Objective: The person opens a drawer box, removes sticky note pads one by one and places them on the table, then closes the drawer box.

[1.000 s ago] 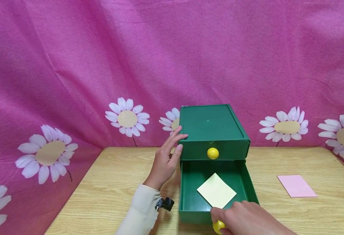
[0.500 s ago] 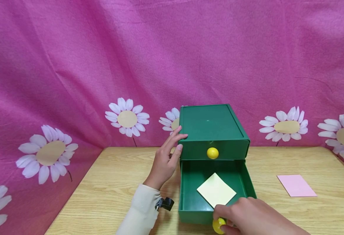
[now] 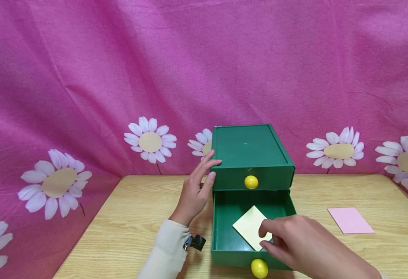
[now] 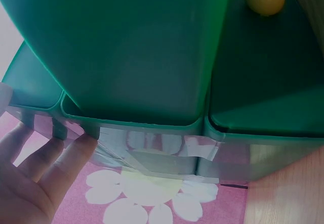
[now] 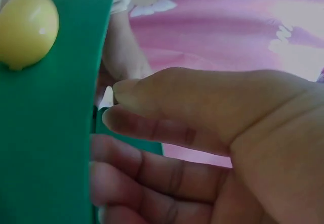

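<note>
A green two-drawer box (image 3: 249, 145) stands on the table, its upper drawer (image 3: 231, 179) pushed in and its lower drawer (image 3: 221, 256) pulled out. Inside the lower drawer lies a pale yellow sticky note pad (image 3: 250, 224), turned like a diamond. My left hand (image 3: 193, 193) rests against the box's left side, fingertips at the top edge. My right hand (image 3: 291, 236) is over the drawer's front, thumb and forefinger bent with a small gap between them, partly covering the pad. Whether its fingertips touch the pad I cannot tell. The lower yellow knob (image 3: 259, 268) sits free below it.
A pink sticky note pad (image 3: 351, 220) lies on the wooden table (image 3: 120, 232), to the right of the box. Behind the table hangs a pink cloth (image 3: 259, 69) with white flowers. Another yellow knob (image 3: 251, 182) is on the upper drawer.
My right hand has let go of the lower drawer's knob and moved up over the drawer, near the pale yellow pad. The left hand and the drawer look unmoved.
</note>
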### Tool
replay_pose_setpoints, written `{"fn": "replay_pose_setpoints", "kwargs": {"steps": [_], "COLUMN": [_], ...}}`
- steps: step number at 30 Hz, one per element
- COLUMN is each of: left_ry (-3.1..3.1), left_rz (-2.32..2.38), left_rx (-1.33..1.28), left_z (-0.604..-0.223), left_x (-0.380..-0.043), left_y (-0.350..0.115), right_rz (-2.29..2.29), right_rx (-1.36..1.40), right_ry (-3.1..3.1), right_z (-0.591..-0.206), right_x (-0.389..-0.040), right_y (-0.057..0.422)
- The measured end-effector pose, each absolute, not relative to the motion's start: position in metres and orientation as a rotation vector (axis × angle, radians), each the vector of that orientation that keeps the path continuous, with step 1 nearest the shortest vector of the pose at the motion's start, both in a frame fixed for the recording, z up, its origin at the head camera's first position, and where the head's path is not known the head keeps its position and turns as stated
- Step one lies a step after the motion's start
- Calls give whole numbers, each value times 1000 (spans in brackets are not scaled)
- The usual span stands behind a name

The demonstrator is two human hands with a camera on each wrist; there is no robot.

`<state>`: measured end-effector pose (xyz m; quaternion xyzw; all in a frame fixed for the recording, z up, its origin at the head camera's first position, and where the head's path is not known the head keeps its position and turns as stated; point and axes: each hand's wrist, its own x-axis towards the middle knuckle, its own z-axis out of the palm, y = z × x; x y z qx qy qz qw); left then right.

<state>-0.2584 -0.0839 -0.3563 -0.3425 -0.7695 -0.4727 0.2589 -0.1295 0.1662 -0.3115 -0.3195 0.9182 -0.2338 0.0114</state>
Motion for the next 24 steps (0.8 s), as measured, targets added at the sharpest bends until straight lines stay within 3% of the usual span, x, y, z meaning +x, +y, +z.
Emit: {"fn": "replay_pose_setpoints", "kwargs": {"steps": [24], "left_ry": [-2089], "left_rz": [-1271], "left_rx": [-933], "left_z": [-356], "left_x": [-258], "left_y": [-84], "right_rz": [-616], "right_rx": [-933], "right_ry": [2996], "right_z": [-337], "right_x": [-164], "right_y": [170]}}
